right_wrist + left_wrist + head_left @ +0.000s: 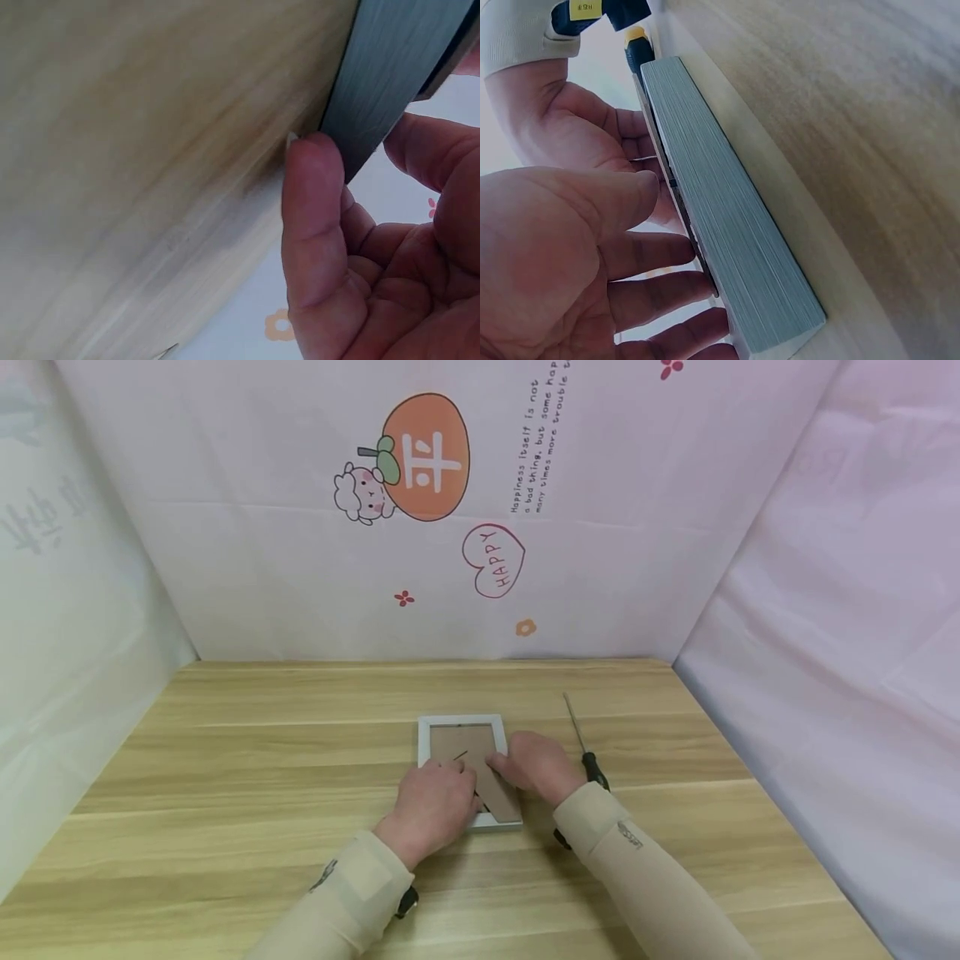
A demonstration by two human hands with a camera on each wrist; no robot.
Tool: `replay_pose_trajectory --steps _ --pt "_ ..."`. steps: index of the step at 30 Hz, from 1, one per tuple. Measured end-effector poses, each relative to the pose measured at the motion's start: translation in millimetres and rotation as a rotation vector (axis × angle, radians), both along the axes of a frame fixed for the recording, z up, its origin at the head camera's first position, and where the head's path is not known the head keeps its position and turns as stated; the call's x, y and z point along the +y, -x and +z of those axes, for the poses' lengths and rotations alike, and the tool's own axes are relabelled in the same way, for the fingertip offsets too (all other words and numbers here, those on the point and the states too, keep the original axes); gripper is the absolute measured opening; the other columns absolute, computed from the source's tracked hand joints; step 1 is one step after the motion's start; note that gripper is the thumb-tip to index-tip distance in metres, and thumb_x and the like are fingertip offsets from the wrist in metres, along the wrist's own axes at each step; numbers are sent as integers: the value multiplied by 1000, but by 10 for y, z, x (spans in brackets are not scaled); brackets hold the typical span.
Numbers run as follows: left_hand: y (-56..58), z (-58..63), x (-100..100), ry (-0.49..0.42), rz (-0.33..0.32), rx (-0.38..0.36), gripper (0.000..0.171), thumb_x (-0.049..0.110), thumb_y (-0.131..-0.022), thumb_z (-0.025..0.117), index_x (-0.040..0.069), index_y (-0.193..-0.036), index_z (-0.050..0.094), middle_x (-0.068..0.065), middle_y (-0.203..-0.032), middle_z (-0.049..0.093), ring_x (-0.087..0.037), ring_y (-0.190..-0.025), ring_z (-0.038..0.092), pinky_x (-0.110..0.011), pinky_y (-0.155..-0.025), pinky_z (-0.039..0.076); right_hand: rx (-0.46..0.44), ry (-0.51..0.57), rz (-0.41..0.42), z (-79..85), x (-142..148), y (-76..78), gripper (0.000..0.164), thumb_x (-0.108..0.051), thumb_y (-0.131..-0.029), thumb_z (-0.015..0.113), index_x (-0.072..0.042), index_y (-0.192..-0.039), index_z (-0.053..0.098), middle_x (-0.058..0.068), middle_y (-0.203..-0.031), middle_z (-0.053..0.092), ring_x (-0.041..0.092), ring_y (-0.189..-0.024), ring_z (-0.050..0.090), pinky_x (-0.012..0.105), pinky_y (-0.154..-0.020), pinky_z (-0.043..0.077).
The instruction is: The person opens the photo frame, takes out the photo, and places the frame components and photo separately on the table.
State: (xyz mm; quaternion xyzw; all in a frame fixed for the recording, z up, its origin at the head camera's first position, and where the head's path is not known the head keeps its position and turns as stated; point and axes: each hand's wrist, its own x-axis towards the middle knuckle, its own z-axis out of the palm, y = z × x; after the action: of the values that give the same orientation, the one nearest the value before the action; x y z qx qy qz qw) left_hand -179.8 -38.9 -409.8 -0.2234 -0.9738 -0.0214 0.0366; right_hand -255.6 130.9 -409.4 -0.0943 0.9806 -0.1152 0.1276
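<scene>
A white picture frame (463, 721) lies face down on the wooden table, its brown backing board (450, 739) showing. Toward the lower right, part of the brown board overlaps the rim, and a dark gap shows beside it. My left hand (435, 802) lies over the lower left of the frame; in the left wrist view its fairly straight fingers (660, 300) touch the board side. With thumb and fingers my right hand (536, 764) grips the frame's right edge. In the right wrist view one finger (315, 187) lies along the frame's outer side (390, 67).
To the right of the frame lies a screwdriver (592, 768) with a black handle, its shaft pointing away from me. The table (262, 760) is bounded by a printed white cloth (300, 585) at the back and cloth walls at both sides.
</scene>
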Motion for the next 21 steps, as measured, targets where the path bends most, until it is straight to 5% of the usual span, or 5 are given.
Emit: replay_pose_trajectory --steps 16,21 --pt "-17 -14 -20 -69 20 14 27 35 -91 61 10 -96 68 -5 -100 66 -25 -74 56 -40 -54 50 -1 -49 1 -21 -40 58 41 -32 -93 43 -12 -59 54 3 -59 50 17 -52 46 32 -46 37" --pt "-17 -11 -36 -124 -5 -15 24 29 -93 59 8 -98 68 -7 -108 67 -27 -84 58 -39 -67 50 42 -102 28 -9 -74 12 42 -29 -95 42 -10 -60 54 4 -60 50 18 -53 45 33 -47 39"
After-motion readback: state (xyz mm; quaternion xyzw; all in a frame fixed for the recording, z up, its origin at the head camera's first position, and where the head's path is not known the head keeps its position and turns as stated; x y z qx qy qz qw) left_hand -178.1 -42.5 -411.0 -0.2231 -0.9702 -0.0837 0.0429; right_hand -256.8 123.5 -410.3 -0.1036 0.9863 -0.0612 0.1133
